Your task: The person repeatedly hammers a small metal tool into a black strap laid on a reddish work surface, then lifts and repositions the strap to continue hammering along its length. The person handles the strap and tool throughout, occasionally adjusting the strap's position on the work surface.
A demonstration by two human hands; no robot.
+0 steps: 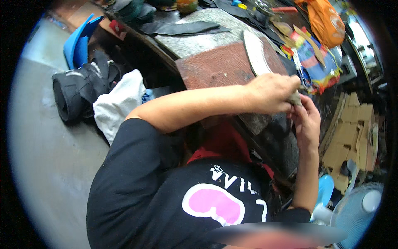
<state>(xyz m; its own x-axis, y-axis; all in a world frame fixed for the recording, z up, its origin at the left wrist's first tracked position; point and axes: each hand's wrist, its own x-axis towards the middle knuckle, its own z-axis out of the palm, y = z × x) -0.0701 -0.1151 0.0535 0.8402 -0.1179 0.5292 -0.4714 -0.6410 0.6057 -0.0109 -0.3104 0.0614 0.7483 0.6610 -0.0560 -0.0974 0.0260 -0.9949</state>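
Observation:
My left hand [271, 93] reaches across to the right, fingers curled closed at the edge of a reddish-brown board [215, 66]. My right hand [306, 118] meets it, its fingers and thumb pinched together. Between the two hands shows a small grey-beige piece [294, 98]; its kind is hard to make out, and the fingers cover most of it. A white curved strip [255, 50] lies on the board and runs up to my left hand. Whether it touches the hand, I cannot tell.
A speckled stone slab [186, 43] with a black strip [182, 28] lies beyond the board. Scissors [306, 76] and an orange bag [327, 23] are at the far right. Flattened cardboard [348, 137] and a fan [358, 213] stand right; cloths [120, 103] lie left.

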